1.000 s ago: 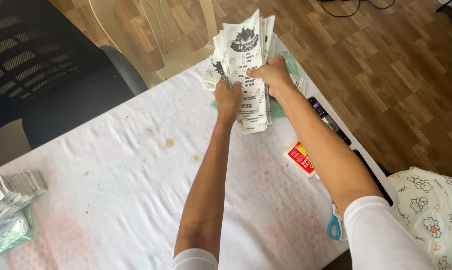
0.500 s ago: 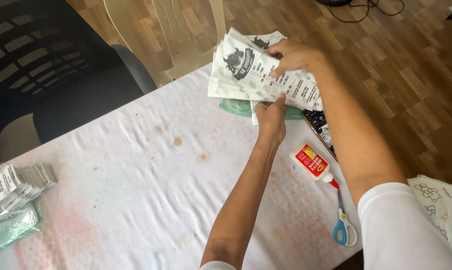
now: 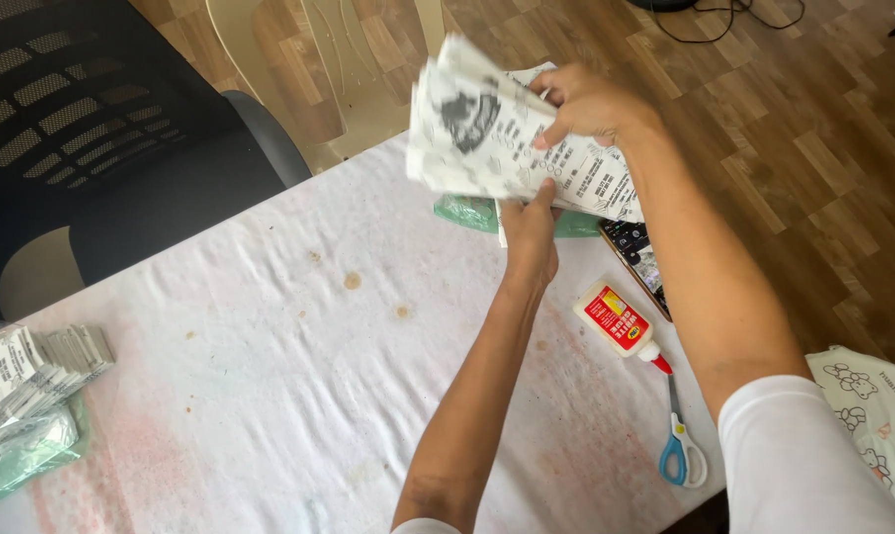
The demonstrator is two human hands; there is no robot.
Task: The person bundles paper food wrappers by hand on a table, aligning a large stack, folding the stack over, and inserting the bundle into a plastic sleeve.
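Glue bottle (image 3: 621,321) lies between phone (image 3: 637,255) and scissors (image 3: 681,445).

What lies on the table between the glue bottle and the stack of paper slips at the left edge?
Only the left forearm crosses it in the head view; otherwise stained white cloth, from glue bottle to stack.

My left hand (image 3: 530,229) was raised out in front of me, palm turned away, fingers curled upward and pinched shut, thumb pressed against them. The left forearm ran straight up from the bottom of the view, bare to just above the elbow, where a white sleeve edge showed. My right hand (image 3: 588,103) sat higher and farther out, fingers bent down and closed in a grip, knuckles facing me. The right forearm slanted in from the lower right, bare to the elbow, with a white sleeve covering the upper arm.
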